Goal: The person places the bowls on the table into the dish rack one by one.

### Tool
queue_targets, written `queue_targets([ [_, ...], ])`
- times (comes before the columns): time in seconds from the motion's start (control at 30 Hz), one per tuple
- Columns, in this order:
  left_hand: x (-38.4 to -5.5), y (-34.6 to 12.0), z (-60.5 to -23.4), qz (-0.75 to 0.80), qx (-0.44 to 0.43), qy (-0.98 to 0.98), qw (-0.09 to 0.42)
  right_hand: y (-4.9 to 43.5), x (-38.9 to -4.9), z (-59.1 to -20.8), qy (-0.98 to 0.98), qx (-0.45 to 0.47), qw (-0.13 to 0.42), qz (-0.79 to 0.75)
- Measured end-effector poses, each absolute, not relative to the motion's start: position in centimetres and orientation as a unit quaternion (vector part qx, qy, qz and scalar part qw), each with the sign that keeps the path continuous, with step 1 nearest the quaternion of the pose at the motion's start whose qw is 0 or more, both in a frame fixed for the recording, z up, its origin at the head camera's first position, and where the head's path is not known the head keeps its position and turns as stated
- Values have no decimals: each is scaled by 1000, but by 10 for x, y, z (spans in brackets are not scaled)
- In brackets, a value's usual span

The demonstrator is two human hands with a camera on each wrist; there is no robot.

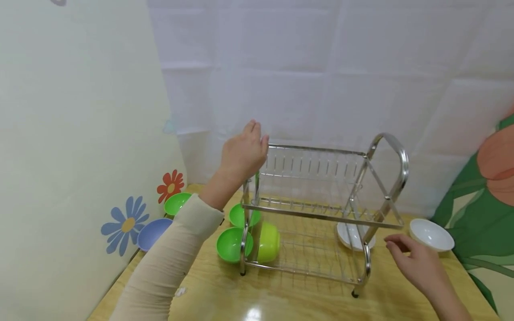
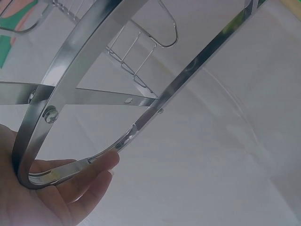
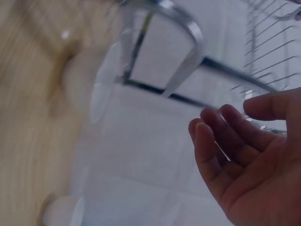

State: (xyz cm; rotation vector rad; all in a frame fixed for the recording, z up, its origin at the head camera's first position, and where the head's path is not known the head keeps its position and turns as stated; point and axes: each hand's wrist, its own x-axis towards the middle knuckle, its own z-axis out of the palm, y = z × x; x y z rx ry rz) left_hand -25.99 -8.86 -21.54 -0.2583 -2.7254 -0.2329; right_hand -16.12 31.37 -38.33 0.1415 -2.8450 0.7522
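Observation:
A two-tier chrome dish rack (image 1: 309, 215) stands on the wooden table. My left hand (image 1: 245, 149) rests against the top of its left arch, which it covers in the head view. In the left wrist view, the curved metal frame (image 2: 66, 70) lies against the palm, and the fingers (image 2: 96, 188) extend along it fairly straight. Just outside the rack's right end hovers my right hand (image 1: 417, 263), its fingers loosely bent around nothing. A yellow-green bowl (image 1: 268, 243) sits on its side at the left of the lower tier.
Two green bowls (image 1: 232, 245) are at the rack's left end. Farther left are a blue bowl (image 1: 152, 234) and another green bowl (image 1: 176, 203). One white bowl (image 1: 431, 235) stands right of the rack; another (image 1: 351, 237) shows behind its right end. A white sheet (image 1: 305, 71) hangs behind.

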Motion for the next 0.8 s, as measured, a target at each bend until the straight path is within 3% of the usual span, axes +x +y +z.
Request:
queue_targets([
  [0.3,-261,-90,-219,-79,-97,-968,216,340,-198,-420,-954,132,121,241],
  [0.63,-259,-96,-221,-62,-96,-965,238,337,-242,-471,-897,311,244,197],
  [0.73,-260,-96,-220,-58,-99,-963,245,335,-246,-473,-903,310,224,195],
  [0.8,-260,-95,-220,-57,-99,-962,247,333,-246,-469,-919,287,180,202],
])
